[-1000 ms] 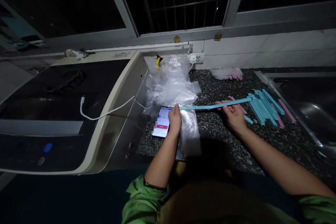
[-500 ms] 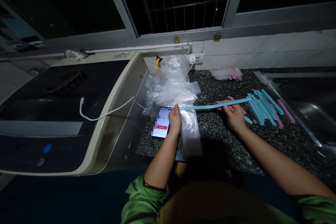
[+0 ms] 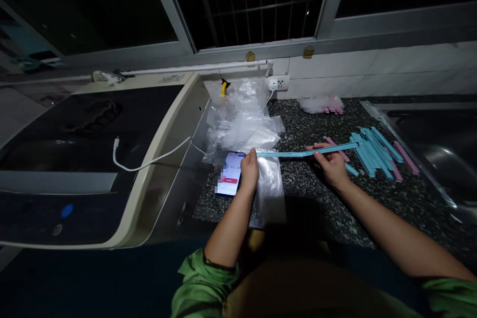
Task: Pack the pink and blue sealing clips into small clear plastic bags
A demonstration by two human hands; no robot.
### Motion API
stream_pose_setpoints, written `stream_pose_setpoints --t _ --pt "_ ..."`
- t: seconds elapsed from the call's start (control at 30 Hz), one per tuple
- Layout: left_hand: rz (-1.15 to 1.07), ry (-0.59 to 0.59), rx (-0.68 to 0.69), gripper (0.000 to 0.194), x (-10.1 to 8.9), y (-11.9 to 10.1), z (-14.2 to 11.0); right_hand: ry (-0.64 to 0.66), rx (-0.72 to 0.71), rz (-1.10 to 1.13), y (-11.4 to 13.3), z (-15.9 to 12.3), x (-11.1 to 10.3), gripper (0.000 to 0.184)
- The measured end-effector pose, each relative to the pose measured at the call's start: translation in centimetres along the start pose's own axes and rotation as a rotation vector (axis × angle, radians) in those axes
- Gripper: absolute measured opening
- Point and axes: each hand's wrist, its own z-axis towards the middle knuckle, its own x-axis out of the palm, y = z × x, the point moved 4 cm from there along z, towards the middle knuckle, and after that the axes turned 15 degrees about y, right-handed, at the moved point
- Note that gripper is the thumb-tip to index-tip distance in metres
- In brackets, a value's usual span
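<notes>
A long light-blue plastic bag clip point(image 3: 280, 154) is stretched between my two hands, bent slightly near its middle. My left hand point(image 3: 249, 170) pinches its left end beside a lit phone point(image 3: 228, 188) that shows a running timer. Thumb and fingers of my right hand point(image 3: 334, 168) close on the other half, whose far end reaches over a pile of similar blue clips point(image 3: 368, 155). A few pink clips point(image 3: 406, 158) lie among and beside that pile. Beneath the held clip lies a clear plastic bag point(image 3: 271, 191) on the dark speckled counter point(image 3: 298, 121).
Crumpled clear bags point(image 3: 246, 121) are heaped against the wall. A washing machine point(image 3: 149, 169) stands at the left with a white cable point(image 3: 164, 160) across it. At the back is a bag with pink pieces point(image 3: 322, 105). A metal sink point(image 3: 443, 159) borders the right.
My right hand has shifted very slightly left along the blue clip, and the clip's bend sits a little lower. The phone's timer digits have advanced.
</notes>
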Motion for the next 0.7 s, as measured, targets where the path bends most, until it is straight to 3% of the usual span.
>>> stream_pose_setpoints --t 0.27,0.37,0.5,0.7 --pt "0.054 0.005 -0.002 0.036 0.3 -0.5 -0.3 0.17 0.036 -0.241 -0.4 0.1 0.9 0.032" --pt "0.052 0.009 -0.014 0.035 0.4 -0.4 -0.3 0.168 0.034 -0.312 -0.7 0.1 1.0 0.031" --pt "0.05 0.019 -0.002 0.035 0.4 -0.4 -0.3 0.167 -0.054 -0.445 -0.4 0.2 0.9 0.021" --pt "0.017 0.025 -0.019 0.034 0.5 -0.6 -0.3 0.171 -0.172 -0.551 0.2 0.1 1.0 0.021"
